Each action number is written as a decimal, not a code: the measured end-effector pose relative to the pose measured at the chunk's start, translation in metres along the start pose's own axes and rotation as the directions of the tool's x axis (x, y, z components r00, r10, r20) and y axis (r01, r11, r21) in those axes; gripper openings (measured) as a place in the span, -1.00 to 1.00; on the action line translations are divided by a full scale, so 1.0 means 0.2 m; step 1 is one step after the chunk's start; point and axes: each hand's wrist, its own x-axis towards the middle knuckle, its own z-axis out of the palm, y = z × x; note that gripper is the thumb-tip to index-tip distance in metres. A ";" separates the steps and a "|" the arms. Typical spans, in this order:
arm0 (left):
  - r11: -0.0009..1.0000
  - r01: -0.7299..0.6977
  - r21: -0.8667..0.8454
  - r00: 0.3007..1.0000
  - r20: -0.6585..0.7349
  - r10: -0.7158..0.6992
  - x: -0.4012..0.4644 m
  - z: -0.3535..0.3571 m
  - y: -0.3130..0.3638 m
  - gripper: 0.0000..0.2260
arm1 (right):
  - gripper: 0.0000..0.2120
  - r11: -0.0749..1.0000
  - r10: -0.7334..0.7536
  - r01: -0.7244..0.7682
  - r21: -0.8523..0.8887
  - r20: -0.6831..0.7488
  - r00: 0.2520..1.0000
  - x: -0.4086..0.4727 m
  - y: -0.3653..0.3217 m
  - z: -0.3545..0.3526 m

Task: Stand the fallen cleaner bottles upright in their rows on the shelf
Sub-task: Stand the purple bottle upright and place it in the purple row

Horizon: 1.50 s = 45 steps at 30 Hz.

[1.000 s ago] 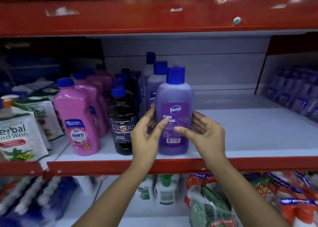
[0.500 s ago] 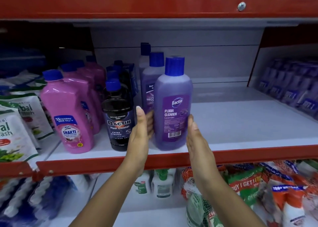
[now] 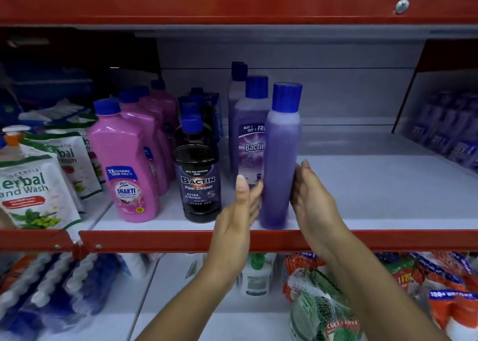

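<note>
I am watching the front purple bottle standing upright at the lip of the shelf, right between my two hands. Half a second ago its Bactin label was facing me; now I am seeing only the plain narrow side, so the bottle is being turned about its own axis. It is blurring slightly, which I read as the twist being in progress. I judge this one is already stood up, and the turn is only squaring it with the row.

My left hand is pressing its fingers against the bottle's lower left side, thumb raised and free. My right hand is cupping the lower right side, fingers partly open. Together they are holding the bottle lightly, neither hand wrapped round it.

Just behind my left hand a second purple bottle is showing its label, with a third further back. Further out past the left hand are standing the black bottle and the pink bottles.

The front bottle is hiding part of the second bottle's label. I cannot tell whether any bottle is lying fallen deeper in the rows. Beyond my right hand, the purple goods at the shelf's end are too blurred to identify.
</note>
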 end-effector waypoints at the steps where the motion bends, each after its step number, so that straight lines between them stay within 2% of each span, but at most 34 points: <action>1: 1.000 0.000 0.001 1.000 0.002 0.000 -0.01 0.00 0.00 -0.17 | -0.68 1.000 0.009 -0.009 0.003 0.006 1.000 0.00 -0.01 0.01; 5: 1.000 -0.011 -0.009 0.999 -0.043 0.011 0.00 0.00 0.00 -0.21 | -0.65 1.000 0.003 -0.003 -0.029 0.002 1.000 -0.01 -0.01 0.01; 8: 0.999 -0.009 -0.031 0.998 -0.064 0.007 0.06 0.00 0.01 -0.23 | -0.59 0.998 -0.042 0.038 -0.058 -0.063 0.997 -0.06 0.02 0.01; 10: 0.998 -0.004 -0.060 1.000 -0.027 0.003 0.12 0.01 0.02 -0.23 | -0.53 0.990 -0.120 0.112 -0.087 -0.091 0.989 -0.14 0.07 0.03; 13: 0.994 0.014 -0.108 0.999 0.039 -0.010 0.20 0.03 0.05 -0.24 | -0.55 0.981 -0.186 0.180 -0.069 -0.086 0.979 -0.26 0.14 0.08; 16: 0.993 0.004 -0.121 0.998 0.066 0.004 0.24 0.05 0.07 -0.34 | -0.51 0.978 -0.207 0.206 -0.027 -0.085 0.975 -0.29 0.19 0.10; 20: 0.984 -0.019 -0.174 0.993 0.114 0.040 0.23 0.06 0.07 -0.22 | -0.47 0.978 -0.209 0.210 0.008 -0.081 0.975 -0.26 0.19 0.11; 24: 0.982 -0.041 -0.185 0.991 0.120 0.064 0.20 0.08 0.08 -0.28 | -0.60 0.979 -0.202 0.203 0.008 -0.088 0.975 -0.24 0.17 0.08; 30: 0.982 -0.053 -0.184 0.996 0.062 0.065 0.07 0.14 0.07 -0.57 | -0.77 0.981 -0.189 0.186 -0.048 -0.048 0.981 -0.14 0.06 0.01; 31: 0.982 -0.050 -0.182 0.997 0.053 0.061 0.07 0.14 0.06 -0.55 | -0.73 0.981 -0.183 0.181 -0.065 -0.034 0.982 -0.12 0.04 0.00; 34: 0.988 -0.040 -0.148 0.999 0.018 0.043 0.09 0.11 0.02 -0.23 | -0.69 0.978 -0.174 0.168 -0.123 -0.039 0.984 -0.07 0.00 -0.04; 36: 0.991 -0.050 -0.121 0.999 0.012 0.051 0.12 0.09 0.01 -0.12 | -0.70 0.979 -0.167 0.159 -0.128 -0.056 0.984 -0.07 0.01 -0.04; 41: 0.992 0.004 -0.126 1.000 0.006 -0.004 0.18 0.03 0.03 -0.10 | -0.74 0.984 -0.152 0.147 -0.100 -0.047 0.987 -0.18 0.12 0.01; 44: 0.995 0.006 -0.100 1.000 0.007 -0.006 0.15 0.02 0.04 -0.22 | -0.57 0.986 -0.146 0.143 -0.086 -0.032 0.989 -0.18 0.17 0.02; 45: 0.996 0.000 -0.088 1.000 0.000 0.000 0.13 0.02 0.04 -0.29 | -0.58 0.986 -0.150 0.147 -0.084 -0.030 0.988 -0.16 0.17 0.02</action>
